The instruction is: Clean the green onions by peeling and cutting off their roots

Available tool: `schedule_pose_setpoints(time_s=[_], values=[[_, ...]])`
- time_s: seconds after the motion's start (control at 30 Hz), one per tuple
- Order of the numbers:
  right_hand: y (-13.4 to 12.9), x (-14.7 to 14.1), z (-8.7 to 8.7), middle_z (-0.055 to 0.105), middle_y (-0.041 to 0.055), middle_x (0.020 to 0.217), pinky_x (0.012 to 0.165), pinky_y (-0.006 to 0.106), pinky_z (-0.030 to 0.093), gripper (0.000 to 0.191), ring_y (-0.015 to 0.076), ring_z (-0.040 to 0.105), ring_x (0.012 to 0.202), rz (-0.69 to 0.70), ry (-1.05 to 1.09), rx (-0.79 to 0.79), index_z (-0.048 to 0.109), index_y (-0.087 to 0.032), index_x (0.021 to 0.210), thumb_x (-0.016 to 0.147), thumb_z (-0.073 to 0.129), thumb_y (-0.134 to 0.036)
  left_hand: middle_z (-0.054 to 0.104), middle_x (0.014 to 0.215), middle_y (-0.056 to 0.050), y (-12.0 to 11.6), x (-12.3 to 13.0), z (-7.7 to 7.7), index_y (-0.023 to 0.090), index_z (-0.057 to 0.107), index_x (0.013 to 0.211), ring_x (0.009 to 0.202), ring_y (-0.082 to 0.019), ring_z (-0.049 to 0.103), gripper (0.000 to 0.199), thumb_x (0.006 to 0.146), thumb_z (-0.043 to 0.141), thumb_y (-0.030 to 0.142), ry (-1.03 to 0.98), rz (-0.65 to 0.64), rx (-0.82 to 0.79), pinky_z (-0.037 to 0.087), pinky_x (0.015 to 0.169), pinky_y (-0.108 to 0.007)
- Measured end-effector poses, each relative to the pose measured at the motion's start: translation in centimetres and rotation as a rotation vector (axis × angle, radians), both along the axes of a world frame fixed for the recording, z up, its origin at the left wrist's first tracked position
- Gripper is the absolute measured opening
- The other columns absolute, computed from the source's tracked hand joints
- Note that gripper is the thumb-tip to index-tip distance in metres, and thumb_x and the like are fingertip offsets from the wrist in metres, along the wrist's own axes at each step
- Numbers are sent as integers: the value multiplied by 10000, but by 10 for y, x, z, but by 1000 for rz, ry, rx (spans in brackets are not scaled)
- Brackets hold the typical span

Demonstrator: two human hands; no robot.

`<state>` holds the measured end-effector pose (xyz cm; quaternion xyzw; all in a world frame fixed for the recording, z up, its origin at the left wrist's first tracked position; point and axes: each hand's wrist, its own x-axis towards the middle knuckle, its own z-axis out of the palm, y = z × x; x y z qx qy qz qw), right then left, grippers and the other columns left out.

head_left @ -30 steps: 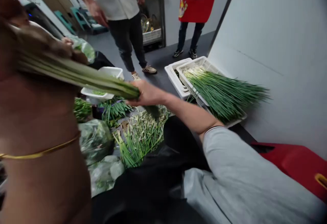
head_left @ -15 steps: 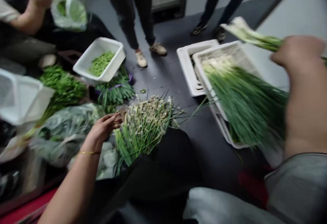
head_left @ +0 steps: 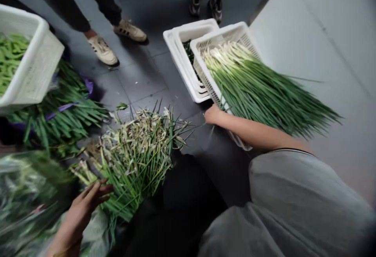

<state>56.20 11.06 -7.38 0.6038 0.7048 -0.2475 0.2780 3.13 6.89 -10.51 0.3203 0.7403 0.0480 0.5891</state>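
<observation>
The right hand (head_left: 212, 115) is resting, fingers curled and gripping nothing, at the white basket (head_left: 235, 34) of trimmed scallions (head_left: 258, 90), while the left hand (head_left: 85, 204), grip spread, is touching the untrimmed pile (head_left: 138, 151) on the floor, likely needing a fresh bunch gathered.

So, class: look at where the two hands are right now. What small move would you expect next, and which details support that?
Probably the left hand closes on a few stalks from the untrimmed scallion heap on the floor: its open fingers already rest at the heap's near edge. The right hand is empty at the rim of the white basket, where cleaned scallions lie in a neat row.
</observation>
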Motion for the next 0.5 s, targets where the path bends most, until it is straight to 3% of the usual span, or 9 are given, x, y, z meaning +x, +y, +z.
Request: schedule_pose_setpoints(time_s=[0.07,0.2,0.27,0.3,0.37,0.5], values=[[-34,26,21,724,160,874,944,487,364,162,274,654,912,40,-52,-62,718,-123,781,809,594,-223,754,893,95,-1,6,-2,425,658,957,1013,-273,678,421,657,589,712,-16,-70,6,537,912,-449],[-94,114,85,720,137,791,1026,432,284,365,233,652,833,227,-162,-32,719,-129,748,886,519,-401,745,745,80,-1,0,-23,403,652,828,976,-298,689,409,561,633,712,61,-107,-36,546,894,-467],[-117,149,102,722,121,811,996,399,319,390,229,646,840,142,-227,5,720,-144,821,897,494,-453,734,683,49,-1,0,-34,367,640,795,921,-318,700,454,512,636,723,101,-109,-57,559,854,-476],[-127,160,102,724,114,860,950,367,357,375,224,645,854,42,-246,39,715,-156,893,903,484,-451,734,684,39,-2,3,-36,356,639,807,898,-320,704,479,511,626,732,100,-119,-55,565,831,-478],[-144,165,88,716,118,965,825,314,408,346,216,643,868,-192,-287,158,685,-170,1024,930,439,-395,743,729,8,-9,11,-33,323,644,875,877,-315,706,536,541,609,741,51,-166,-27,575,790,-466],[-170,143,30,674,257,873,687,363,382,404,278,643,843,-545,-471,452,693,-80,947,946,346,-286,733,795,-100,-24,17,-16,178,655,914,804,-305,697,658,561,628,733,-20,-301,57,569,686,-397]])
